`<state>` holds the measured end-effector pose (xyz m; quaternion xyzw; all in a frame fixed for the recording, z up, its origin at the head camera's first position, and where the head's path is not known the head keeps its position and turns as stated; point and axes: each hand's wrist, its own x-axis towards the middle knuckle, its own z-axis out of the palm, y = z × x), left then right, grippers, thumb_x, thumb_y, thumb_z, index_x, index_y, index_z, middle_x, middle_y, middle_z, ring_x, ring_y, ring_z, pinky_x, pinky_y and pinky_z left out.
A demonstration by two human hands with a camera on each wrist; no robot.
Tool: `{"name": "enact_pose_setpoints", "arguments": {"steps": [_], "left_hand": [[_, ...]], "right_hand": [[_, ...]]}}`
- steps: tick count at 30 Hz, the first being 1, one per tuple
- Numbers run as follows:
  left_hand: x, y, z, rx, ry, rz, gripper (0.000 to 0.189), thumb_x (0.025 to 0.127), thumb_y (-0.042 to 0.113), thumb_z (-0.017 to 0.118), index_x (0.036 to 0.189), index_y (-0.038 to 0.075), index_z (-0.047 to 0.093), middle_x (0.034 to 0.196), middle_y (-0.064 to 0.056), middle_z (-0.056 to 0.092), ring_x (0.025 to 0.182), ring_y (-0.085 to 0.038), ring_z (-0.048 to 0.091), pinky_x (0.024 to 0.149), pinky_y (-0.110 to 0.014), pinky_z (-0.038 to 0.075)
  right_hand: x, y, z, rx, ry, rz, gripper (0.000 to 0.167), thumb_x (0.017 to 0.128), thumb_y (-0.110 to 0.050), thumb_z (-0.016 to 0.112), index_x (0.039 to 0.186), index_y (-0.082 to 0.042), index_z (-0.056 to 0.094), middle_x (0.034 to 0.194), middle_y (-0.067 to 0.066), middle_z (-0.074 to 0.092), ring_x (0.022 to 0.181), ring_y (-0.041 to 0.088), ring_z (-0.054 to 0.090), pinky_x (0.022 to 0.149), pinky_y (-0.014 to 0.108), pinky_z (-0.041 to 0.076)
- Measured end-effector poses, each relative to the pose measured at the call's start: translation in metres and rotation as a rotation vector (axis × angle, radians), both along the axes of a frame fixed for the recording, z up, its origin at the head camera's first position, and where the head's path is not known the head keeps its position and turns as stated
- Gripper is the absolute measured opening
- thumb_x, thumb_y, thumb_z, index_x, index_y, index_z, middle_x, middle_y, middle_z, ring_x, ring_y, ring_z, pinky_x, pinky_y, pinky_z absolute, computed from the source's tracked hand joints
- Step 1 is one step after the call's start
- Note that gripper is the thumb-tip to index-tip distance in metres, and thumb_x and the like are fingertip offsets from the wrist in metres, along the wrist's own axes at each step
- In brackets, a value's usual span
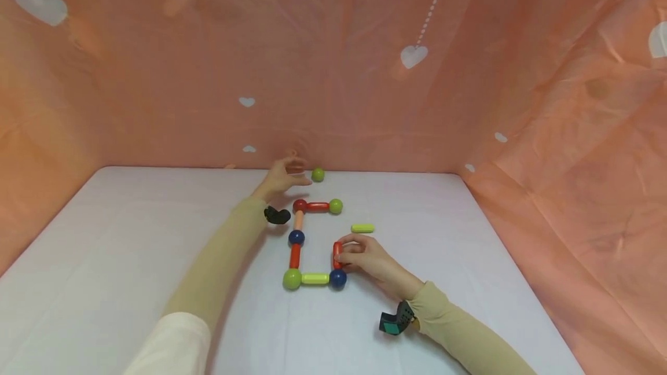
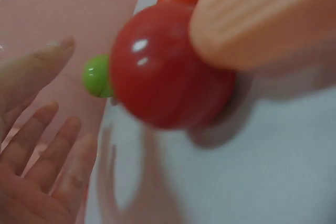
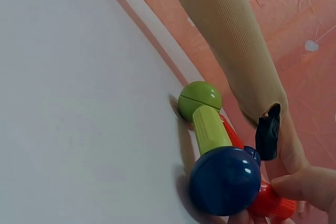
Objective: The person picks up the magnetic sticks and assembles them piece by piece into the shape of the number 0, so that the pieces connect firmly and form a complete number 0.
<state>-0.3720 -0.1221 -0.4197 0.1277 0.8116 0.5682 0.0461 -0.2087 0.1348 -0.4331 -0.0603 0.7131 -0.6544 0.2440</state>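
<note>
My right hand (image 1: 369,258) pinches a red rod (image 1: 337,249) between thumb and fingers. The rod's near end meets a blue ball (image 3: 226,181), the corner of a chain of balls and rods. From there a yellow-green rod (image 1: 315,279) runs left to a green ball (image 1: 292,279). Another red rod (image 1: 294,256), a second blue ball (image 1: 296,237) and a peach rod (image 1: 299,220) lead up to a red ball (image 2: 163,66). At the far edge my left hand (image 1: 283,177) reaches with spread fingers beside a loose green ball (image 1: 318,175), apart from it in the left wrist view.
From the red ball a further red rod (image 1: 318,207) extends right to a green ball (image 1: 336,206). A loose yellow-green rod (image 1: 362,228) lies beyond my right hand on the white table (image 1: 443,236). Orange heart-patterned cloth (image 1: 333,85) hangs behind and at the sides.
</note>
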Motion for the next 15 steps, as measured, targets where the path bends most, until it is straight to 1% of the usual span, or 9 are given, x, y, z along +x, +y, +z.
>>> {"name": "enact_pose_setpoints", "arguments": {"steps": [2, 4, 8, 10, 13, 15], "left_hand": [[-0.002, 0.005, -0.003, 0.005, 0.008, 0.013, 0.059, 0.079, 0.009, 0.079, 0.131, 0.001, 0.053, 0.137, -0.014, 0.049, 0.123, -0.031, 0.050, 0.101, -0.042, 0.043], [-0.002, 0.010, -0.004, 0.014, 0.003, 0.012, 0.057, 0.079, 0.008, 0.079, 0.130, 0.002, 0.054, 0.133, -0.013, 0.052, 0.124, -0.030, 0.049, 0.101, -0.041, 0.042], [-0.003, 0.018, -0.003, 0.045, -0.018, -0.034, 0.056, 0.080, 0.002, 0.076, 0.130, 0.000, 0.053, 0.133, -0.014, 0.051, 0.128, -0.032, 0.044, 0.103, -0.042, 0.040], [-0.003, 0.021, -0.001, 0.045, -0.023, -0.068, 0.054, 0.082, 0.000, 0.074, 0.131, -0.003, 0.051, 0.133, -0.017, 0.050, 0.130, -0.034, 0.042, 0.105, -0.042, 0.038], [-0.003, 0.024, 0.002, 0.032, -0.023, -0.109, 0.052, 0.083, -0.004, 0.071, 0.130, -0.007, 0.049, 0.131, -0.022, 0.051, 0.129, -0.036, 0.042, 0.105, -0.041, 0.037], [-0.003, 0.025, 0.004, 0.018, -0.013, -0.125, 0.051, 0.083, -0.005, 0.070, 0.130, -0.009, 0.049, 0.129, -0.024, 0.052, 0.127, -0.037, 0.044, 0.105, -0.041, 0.038]], "right_hand": [[0.001, 0.001, 0.000, -0.006, 0.000, 0.002, 0.039, 0.086, -0.005, 0.068, 0.120, 0.005, 0.051, 0.094, 0.010, 0.067, 0.083, 0.017, 0.065, 0.076, 0.034, 0.055], [0.002, 0.002, 0.000, -0.011, -0.006, 0.008, 0.040, 0.086, -0.006, 0.068, 0.121, 0.004, 0.050, 0.096, 0.010, 0.067, 0.084, 0.018, 0.064, 0.078, 0.034, 0.055], [0.005, 0.003, 0.000, -0.016, -0.024, 0.024, 0.042, 0.087, -0.009, 0.068, 0.123, 0.002, 0.049, 0.102, 0.012, 0.066, 0.091, 0.019, 0.064, 0.082, 0.034, 0.054], [0.005, 0.003, 0.000, -0.014, -0.033, 0.026, 0.042, 0.088, -0.010, 0.068, 0.123, 0.002, 0.049, 0.103, 0.012, 0.065, 0.092, 0.020, 0.063, 0.083, 0.034, 0.054], [0.005, 0.002, 0.001, -0.014, -0.034, 0.030, 0.042, 0.088, -0.011, 0.069, 0.123, 0.002, 0.049, 0.102, 0.013, 0.066, 0.092, 0.020, 0.063, 0.083, 0.034, 0.054], [0.006, 0.002, 0.001, -0.021, -0.039, 0.030, 0.043, 0.088, -0.011, 0.069, 0.123, 0.002, 0.049, 0.103, 0.013, 0.065, 0.093, 0.020, 0.063, 0.084, 0.035, 0.054]]}}
